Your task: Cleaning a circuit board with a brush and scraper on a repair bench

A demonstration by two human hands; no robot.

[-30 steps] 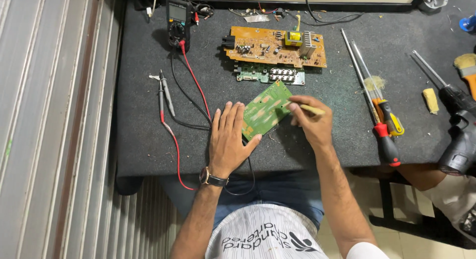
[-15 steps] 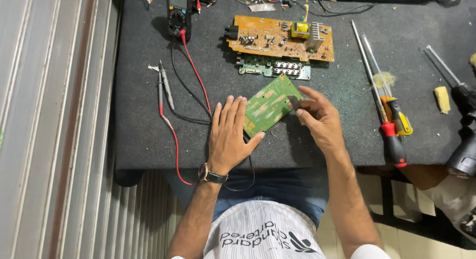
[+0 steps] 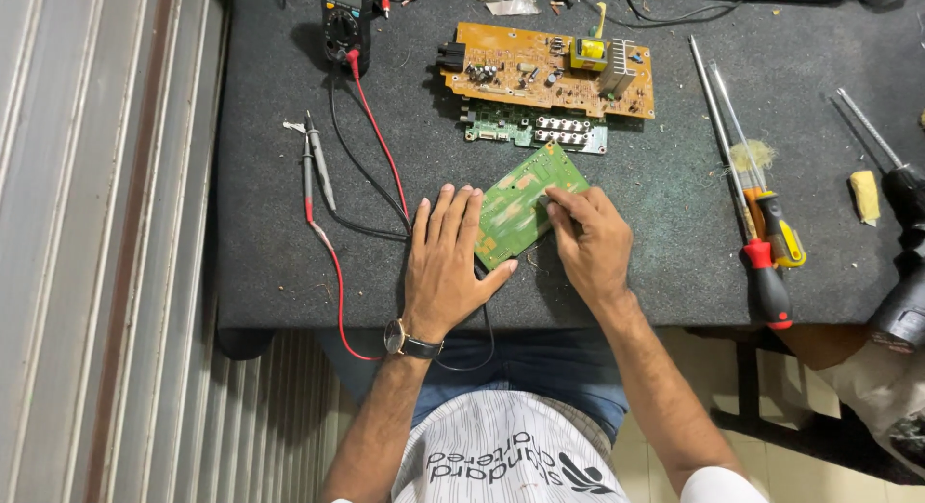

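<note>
A green circuit board (image 3: 520, 209) lies tilted on the dark mat (image 3: 674, 195) in front of me. My left hand (image 3: 445, 257) is spread flat over the board's left end with the thumb at its lower corner, holding it steady. My right hand (image 3: 590, 243) is curled with its fingertips pinched on the board's upper right part. It grips a small pale tool whose tip barely shows; the rest is hidden by the fingers. A watch sits on my left wrist.
Behind lie an orange circuit board (image 3: 540, 69) and a narrow green connector board (image 3: 535, 132). A multimeter (image 3: 344, 21) with red and black probes (image 3: 318, 166) is at left. Screwdrivers (image 3: 766, 272) lie at right. Another person (image 3: 867, 368) sits beyond the right corner.
My right hand has turned down onto the board, and the yellowish tool that stuck out of it is now hidden. The left hand stays on the board. The view has tilted slightly.
</note>
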